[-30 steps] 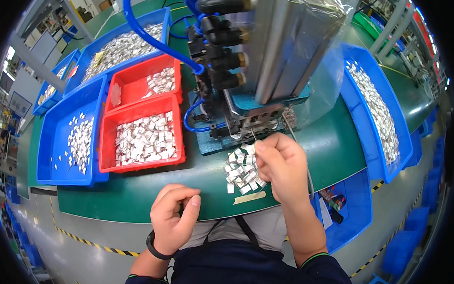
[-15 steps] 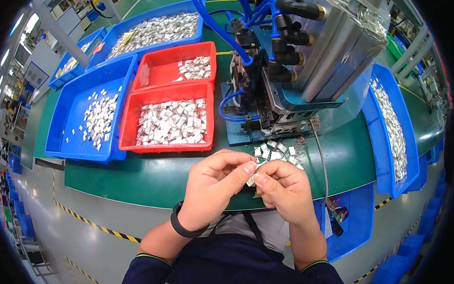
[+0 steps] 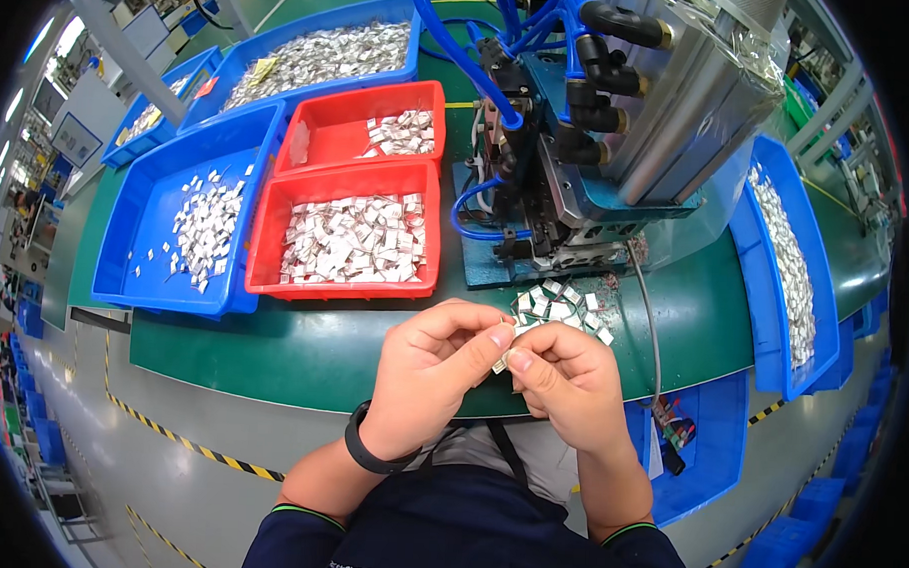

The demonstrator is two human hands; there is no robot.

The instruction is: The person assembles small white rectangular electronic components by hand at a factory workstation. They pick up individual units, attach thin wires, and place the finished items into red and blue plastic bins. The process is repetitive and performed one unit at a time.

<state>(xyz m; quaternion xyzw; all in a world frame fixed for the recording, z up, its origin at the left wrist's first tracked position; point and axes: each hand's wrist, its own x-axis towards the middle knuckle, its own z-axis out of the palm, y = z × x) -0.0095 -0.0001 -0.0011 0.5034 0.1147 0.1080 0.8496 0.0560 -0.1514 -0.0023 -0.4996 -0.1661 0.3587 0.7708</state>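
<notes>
My left hand, with a black band at the wrist, is closed, thumb and forefinger pinched together. My right hand is also closed in a pinch, its fingertips meeting the left ones above the table's front edge. Whatever lies between the fingertips is too small and too covered to make out. Just beyond the hands is a loose pile of small white rectangular pieces, some with thin wire leads. Part of this pile is hidden behind my fingers.
A press-like machine with blue air hoses stands beyond the pile. Two red bins and several blue bins of similar pieces are at left. Another blue bin stands right. A grey cable crosses the green table.
The view has shifted slightly, so bins and machine appear a little farther right. Both hands keep the same pinched pose at nearly the same place.
</notes>
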